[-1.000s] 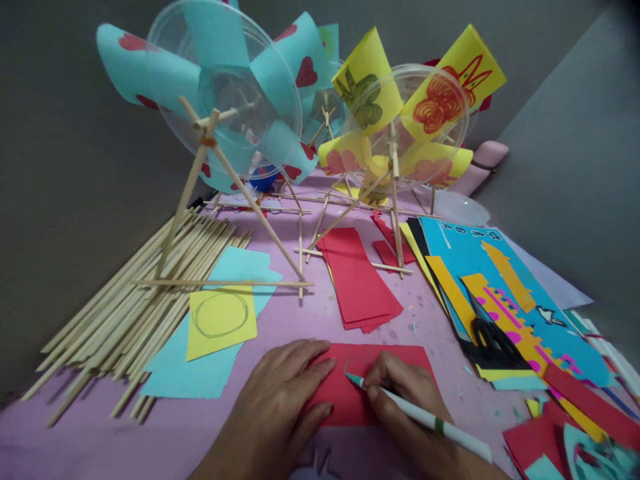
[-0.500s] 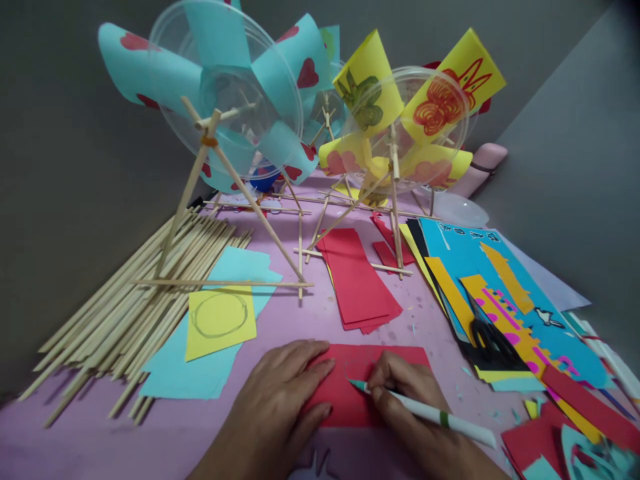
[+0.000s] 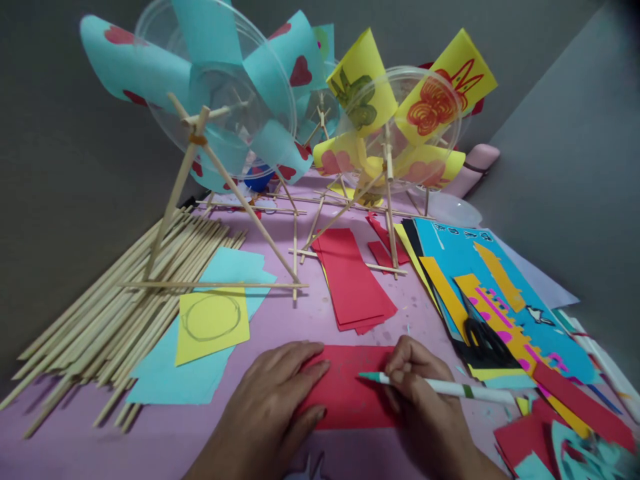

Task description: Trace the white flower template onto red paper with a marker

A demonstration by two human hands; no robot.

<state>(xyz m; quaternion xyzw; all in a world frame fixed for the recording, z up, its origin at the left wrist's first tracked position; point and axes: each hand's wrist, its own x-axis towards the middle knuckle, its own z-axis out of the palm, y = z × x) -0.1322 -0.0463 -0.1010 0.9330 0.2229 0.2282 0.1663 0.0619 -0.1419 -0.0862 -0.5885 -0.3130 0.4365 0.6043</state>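
Observation:
A red paper strip (image 3: 345,410) lies flat on the pink table in front of me, with faint marks on its surface. My left hand (image 3: 280,393) rests with fingers stretched over the strip's left end. In my right hand (image 3: 420,387) is a white marker (image 3: 450,388) with a green tip, gripped between thumb and fingers. Its tip points left over the middle of the strip; whether it touches the paper I cannot tell. Beyond the strip lie several more red paper strips (image 3: 350,280), stacked unevenly.
At left, wooden sticks (image 3: 130,293) lie beside light-blue paper (image 3: 175,380) and a yellow square (image 3: 215,347) with a drawn circle. Behind stand a blue pinwheel (image 3: 275,73) and a yellow pinwheel (image 3: 370,80) on stick frames. Black scissors (image 3: 487,340) rest on coloured sheets (image 3: 450,267) at right.
My right hand and the marker have shifted slightly right, and the marker lies at a flatter angle. My left hand stays on the red strip. The whole view has shifted a little.

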